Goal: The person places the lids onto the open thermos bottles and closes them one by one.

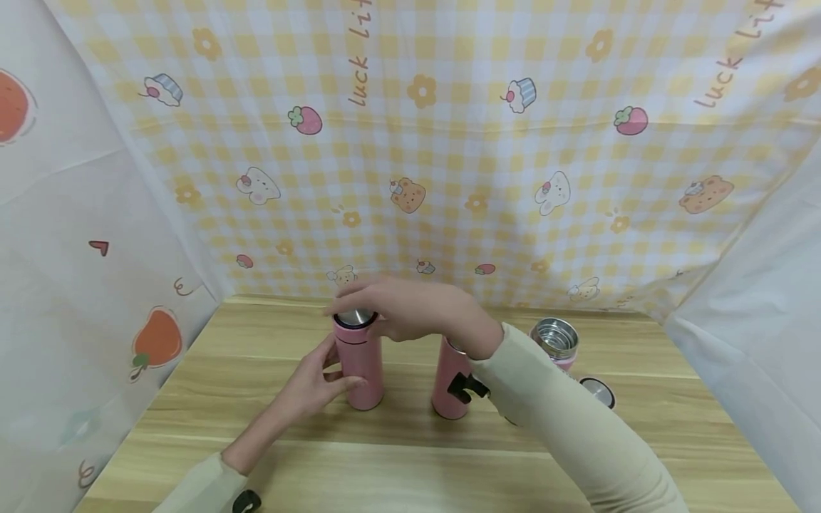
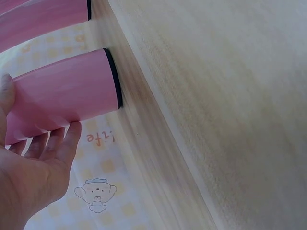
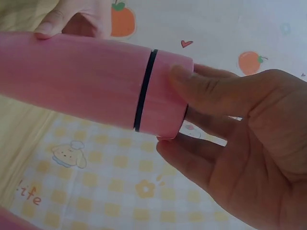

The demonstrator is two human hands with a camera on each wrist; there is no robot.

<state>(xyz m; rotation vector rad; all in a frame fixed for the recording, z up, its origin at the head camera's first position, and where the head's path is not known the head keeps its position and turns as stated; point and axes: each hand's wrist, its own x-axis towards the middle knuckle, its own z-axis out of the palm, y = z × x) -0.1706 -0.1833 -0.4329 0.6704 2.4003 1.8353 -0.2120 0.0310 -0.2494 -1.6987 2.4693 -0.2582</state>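
One pink bottle (image 1: 362,367) stands clamped between left fingers (image 2: 70,139), its lid (image 3: 162,105) between right fingers (image 3: 187,160).

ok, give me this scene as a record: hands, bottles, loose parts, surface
left hand: grips leftmost pink bottle by its body
right hand: grips that bottle's lid, thumb on its side
middle bottle: pink, upright, top mostly hidden
right bottle: open, metal mouth showing, body mostly behind right sleeve
loose lid: near right bottle, shiny face up
surface: wood-grain table
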